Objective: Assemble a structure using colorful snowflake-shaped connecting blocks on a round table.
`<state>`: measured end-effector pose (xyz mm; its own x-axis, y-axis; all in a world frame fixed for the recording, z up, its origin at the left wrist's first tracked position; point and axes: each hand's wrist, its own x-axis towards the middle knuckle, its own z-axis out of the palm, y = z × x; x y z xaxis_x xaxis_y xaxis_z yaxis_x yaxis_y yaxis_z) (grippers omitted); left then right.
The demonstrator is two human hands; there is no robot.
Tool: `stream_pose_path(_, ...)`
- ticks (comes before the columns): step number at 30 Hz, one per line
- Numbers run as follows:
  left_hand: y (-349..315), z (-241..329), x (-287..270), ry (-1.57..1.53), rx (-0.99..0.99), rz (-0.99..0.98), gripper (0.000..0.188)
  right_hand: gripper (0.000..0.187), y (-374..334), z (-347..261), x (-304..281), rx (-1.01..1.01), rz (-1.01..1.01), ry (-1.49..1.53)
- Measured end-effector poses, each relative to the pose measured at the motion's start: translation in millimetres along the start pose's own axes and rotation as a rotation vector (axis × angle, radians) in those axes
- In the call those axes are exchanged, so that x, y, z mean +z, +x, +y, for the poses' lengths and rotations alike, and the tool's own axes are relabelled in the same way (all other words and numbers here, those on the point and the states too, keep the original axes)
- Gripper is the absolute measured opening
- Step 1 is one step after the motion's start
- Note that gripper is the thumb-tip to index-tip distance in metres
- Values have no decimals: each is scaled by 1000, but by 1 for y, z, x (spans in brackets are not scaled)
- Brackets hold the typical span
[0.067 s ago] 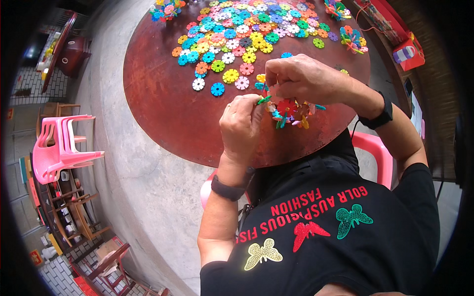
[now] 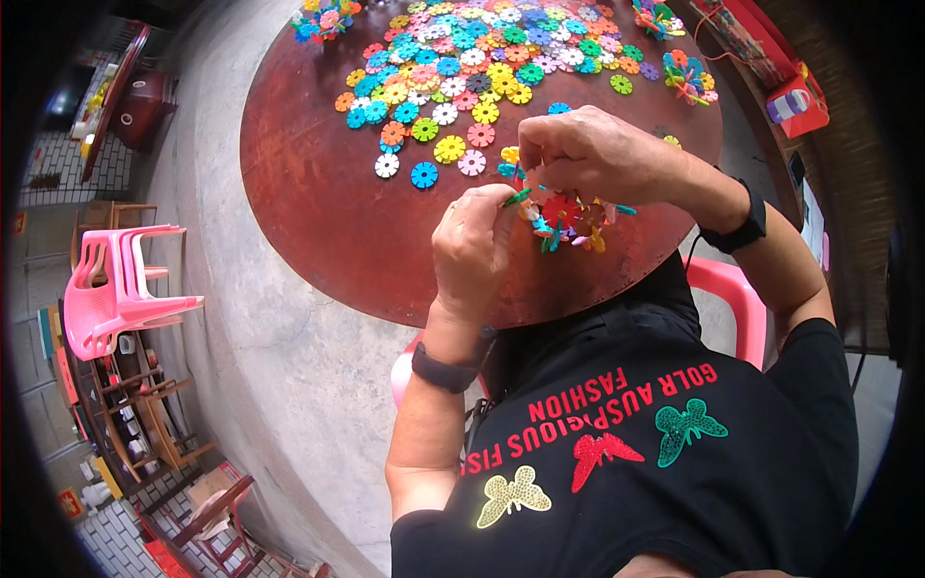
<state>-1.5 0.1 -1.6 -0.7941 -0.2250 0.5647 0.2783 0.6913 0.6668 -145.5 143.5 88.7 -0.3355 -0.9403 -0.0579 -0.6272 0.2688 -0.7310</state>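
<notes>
Between finger and thumb, my left hand [image 2: 472, 241] pinches a green notched plastic disc [image 2: 518, 197], seen nearly edge-on. Right beside it is a cluster of interlocked discs [image 2: 561, 210] in red, orange, teal, yellow and white. My right hand [image 2: 588, 149] is closed at the cluster's upper side, fingertips bent down onto a pinkish disc there. Those fingers partly cover the cluster, so how its pieces join under them is hidden. The cluster is low over the near part of the round red-brown table [image 2: 318, 222].
Many loose notched discs [image 2: 482, 58] spread over the table's far half. Joined disc clusters stand at the far left [image 2: 326, 17] and right [image 2: 690, 79]. Stacked pink plastic chairs [image 2: 116, 289] stand on the floor at left. A red basket [image 2: 802, 108] is beyond the table's right side.
My left hand has shifted very slightly to the right with the green disc. My right hand stays almost where it was.
</notes>
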Motion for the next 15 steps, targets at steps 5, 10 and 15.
stream_pose_path(5,-1,2,4,71,78,33,9,11,-4,-3,1,5,6,22)
stream_pose_path(10,-5,6,8,157,109,39,12,14,-8,-5,7,-4,29,15)
stream_pose_path(15,-5,4,8,173,139,41,13,18,-8,4,12,-124,60,98)
